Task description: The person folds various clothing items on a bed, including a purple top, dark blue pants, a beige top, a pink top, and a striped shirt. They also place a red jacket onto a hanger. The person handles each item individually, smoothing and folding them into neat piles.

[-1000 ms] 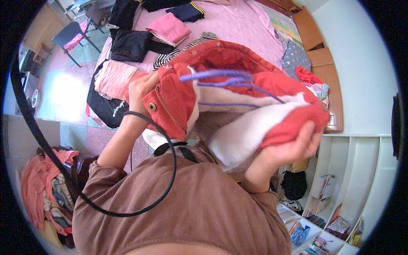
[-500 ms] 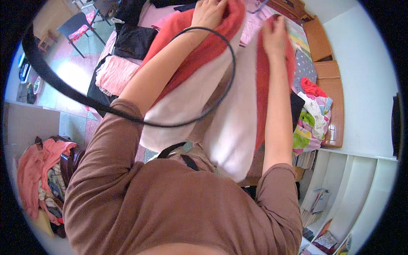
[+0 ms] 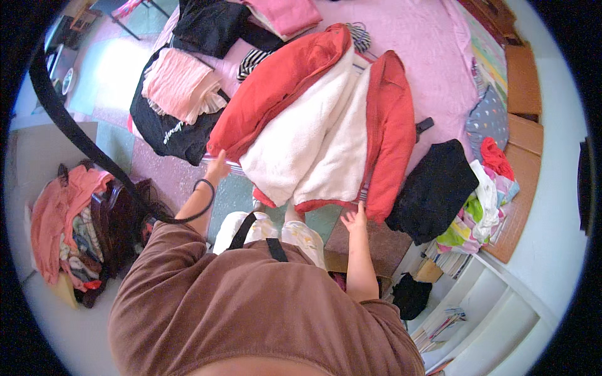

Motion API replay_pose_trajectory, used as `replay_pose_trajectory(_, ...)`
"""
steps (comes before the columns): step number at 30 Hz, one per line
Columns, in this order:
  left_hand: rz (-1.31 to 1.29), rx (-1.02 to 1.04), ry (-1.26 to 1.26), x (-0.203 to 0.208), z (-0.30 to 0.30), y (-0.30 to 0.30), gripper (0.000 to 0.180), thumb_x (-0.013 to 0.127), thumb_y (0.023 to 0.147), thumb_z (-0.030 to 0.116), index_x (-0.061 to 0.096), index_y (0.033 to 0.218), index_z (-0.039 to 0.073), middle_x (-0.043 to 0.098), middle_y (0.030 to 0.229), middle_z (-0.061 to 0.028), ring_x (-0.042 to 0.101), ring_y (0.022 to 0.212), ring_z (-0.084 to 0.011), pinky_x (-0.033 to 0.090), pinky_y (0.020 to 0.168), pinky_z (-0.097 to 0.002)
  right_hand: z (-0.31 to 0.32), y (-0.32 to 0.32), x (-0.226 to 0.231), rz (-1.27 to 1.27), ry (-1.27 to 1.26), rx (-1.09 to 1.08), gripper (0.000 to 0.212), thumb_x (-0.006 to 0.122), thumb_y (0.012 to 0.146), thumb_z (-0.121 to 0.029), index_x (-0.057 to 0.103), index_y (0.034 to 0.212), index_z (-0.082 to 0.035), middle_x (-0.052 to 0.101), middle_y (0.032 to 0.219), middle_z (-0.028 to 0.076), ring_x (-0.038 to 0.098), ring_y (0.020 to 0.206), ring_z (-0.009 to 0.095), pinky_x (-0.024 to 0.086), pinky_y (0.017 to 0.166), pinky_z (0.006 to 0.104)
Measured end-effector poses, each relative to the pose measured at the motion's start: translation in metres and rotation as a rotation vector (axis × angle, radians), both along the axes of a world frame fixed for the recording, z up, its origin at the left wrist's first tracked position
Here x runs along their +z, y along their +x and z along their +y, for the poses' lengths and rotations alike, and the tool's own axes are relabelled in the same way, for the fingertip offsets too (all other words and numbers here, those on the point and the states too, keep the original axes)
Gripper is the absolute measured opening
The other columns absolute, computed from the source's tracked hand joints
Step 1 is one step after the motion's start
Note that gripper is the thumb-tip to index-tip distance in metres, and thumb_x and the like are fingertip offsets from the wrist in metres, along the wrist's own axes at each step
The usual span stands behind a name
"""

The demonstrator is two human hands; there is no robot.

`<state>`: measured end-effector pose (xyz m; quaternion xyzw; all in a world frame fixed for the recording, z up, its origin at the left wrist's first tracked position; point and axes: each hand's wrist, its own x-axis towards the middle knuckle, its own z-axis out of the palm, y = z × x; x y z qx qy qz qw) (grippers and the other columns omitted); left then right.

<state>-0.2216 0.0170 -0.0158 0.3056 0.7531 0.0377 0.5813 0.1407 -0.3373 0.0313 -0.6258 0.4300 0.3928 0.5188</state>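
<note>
A red jacket [image 3: 282, 81] with a white fleece lining [image 3: 301, 138] lies spread on the near part of the bed, its front open and its lining up. The two sleeves run along its left and right sides, and the hem is toward me. My left hand [image 3: 218, 167] is at the lower end of the left sleeve, fingers stretched toward it and touching or very close to it. My right hand [image 3: 355, 219] is open by the hem at the lower right, with its fingertips at the jacket's front edge and the thumb apart.
A pink sheet [image 3: 433, 37] covers the bed. Folded pink clothing [image 3: 179, 84] lies on a black garment [image 3: 166, 135] at the left. A black folded garment [image 3: 436, 188] and a colourful pile [image 3: 473, 219] lie at the right. Clothes heap [image 3: 63, 225] at lower left; white shelves [image 3: 495, 313] at lower right.
The jacket, held up in both hands before, now lies spread on the bed. Both hands have let go and come down nearer to me, toward its lower edge.
</note>
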Motion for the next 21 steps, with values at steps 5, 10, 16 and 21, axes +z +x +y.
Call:
replay_pose_trajectory(5, -0.667, 0.492, -0.185, -0.047, -0.062, 0.015, 0.032, 0.056, 0.084, 0.033, 0.054, 0.104, 0.007, 0.059, 0.101, -0.0072, 0.058, 0.091, -0.0240, 0.040, 0.091, -0.0385, 0.027, -0.017, -0.060, 0.055, 0.388, -0.133, 0.074, 0.067, 0.074, -0.038, 0.033, 0.132, -0.008, 0.035, 0.136, 0.011, 0.033, 0.124, 0.029, 0.027, 0.101, 0.0525)
replay_pose_trajectory(10, -0.604, 0.599, -0.151, 0.008, -0.046, 0.096, 0.039, 0.063, 0.078, 0.023, 0.054, 0.112, 0.004, 0.060, 0.108, -0.0097, 0.056, 0.098, -0.0245, 0.042, 0.089, -0.0373, 0.055, 0.019, -0.010, -0.250, 0.522, -0.247, 0.054, 0.058, 0.074, -0.014, 0.042, 0.125, -0.002, 0.048, 0.124, 0.014, 0.044, 0.115, 0.034, 0.032, 0.099, 0.0490)
replay_pose_trajectory(16, -0.270, -0.061, 1.026, 0.228, -0.008, 0.104, 0.034, 0.057, 0.064, -0.009, 0.057, 0.097, -0.003, 0.063, 0.093, -0.0094, 0.060, 0.086, -0.0190, 0.047, 0.078, -0.0312, 0.076, 0.035, 0.239, -1.156, 0.247, 0.039, 0.052, 0.057, 0.074, -0.004, 0.040, 0.123, 0.004, 0.048, 0.119, 0.017, 0.054, 0.100, 0.031, 0.046, 0.085, 0.0406)
replay_pose_trajectory(21, -0.624, -1.332, 1.301, 0.239, -0.097, 0.105, 0.012, 0.055, 0.064, 0.008, 0.046, 0.071, 0.005, 0.058, 0.107, -0.0115, 0.052, 0.107, -0.0275, 0.043, 0.088, -0.0401, 0.063, -0.061, 0.217, -1.441, 0.000, 1.046, 0.043, 0.066, 0.071, -0.006, 0.052, 0.112, -0.002, 0.060, 0.100, 0.014, 0.058, 0.092, 0.025, 0.044, 0.082, 0.0365)
